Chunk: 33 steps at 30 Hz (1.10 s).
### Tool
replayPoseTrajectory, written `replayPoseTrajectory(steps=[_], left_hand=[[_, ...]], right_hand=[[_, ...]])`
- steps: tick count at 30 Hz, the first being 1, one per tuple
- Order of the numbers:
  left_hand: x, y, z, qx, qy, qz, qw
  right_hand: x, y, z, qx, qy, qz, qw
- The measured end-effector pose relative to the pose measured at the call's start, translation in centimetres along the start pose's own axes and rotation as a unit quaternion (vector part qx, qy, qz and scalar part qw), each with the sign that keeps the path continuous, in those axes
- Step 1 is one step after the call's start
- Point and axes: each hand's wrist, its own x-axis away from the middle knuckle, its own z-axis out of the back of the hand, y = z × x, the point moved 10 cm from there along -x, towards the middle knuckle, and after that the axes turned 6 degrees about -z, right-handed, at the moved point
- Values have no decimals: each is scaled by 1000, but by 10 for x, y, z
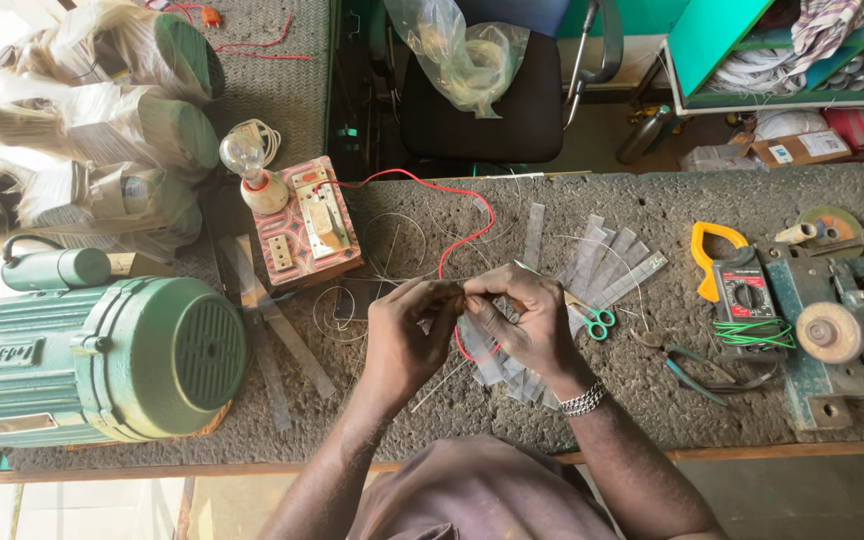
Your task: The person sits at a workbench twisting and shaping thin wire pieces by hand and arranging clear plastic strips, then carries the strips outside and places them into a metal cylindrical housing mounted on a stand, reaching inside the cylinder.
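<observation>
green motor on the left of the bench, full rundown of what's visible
The green motor is a large cylindrical unit in worn green-painted metal, lying on its side at the workbench left end. Ribbed cooling fins run along its body; a slotted fan cover faces the person's hands. It sits on a board; a smaller green cylinder lies just behind. Neither hand touches it.

Left end of the surface: blocked by green motor, reaching almost to the near edge. Behind it, switch board with bulb. Loose wire rings and red wire clutter the middle toward the far edge. Fanned clear strips and scissors sit just right of the right hand. Pliers, clamp meter and winding machine fill the right end. Bare strip along the near edge, between pliers and wrists; another between left hand and motor, crossed by flat strips.
</observation>
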Motion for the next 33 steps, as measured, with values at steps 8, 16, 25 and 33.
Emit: replayPoseTrajectory(steps=[8,16,25,33], left_hand=[[4,2,-12,-77,-26,-25,996],[8,7,-2,-114,22,-23,993],[6,-3,-13,-97,-10,-29,995],[8,-8,-7,-47,-14,0,999]], right_hand=[[-3,-18,-4,131,-22,45,990],[1,36,25,112,59,42,991],[13,39,11,18,-8,27,999],[8,35,-1,22,-23,-40,999]])
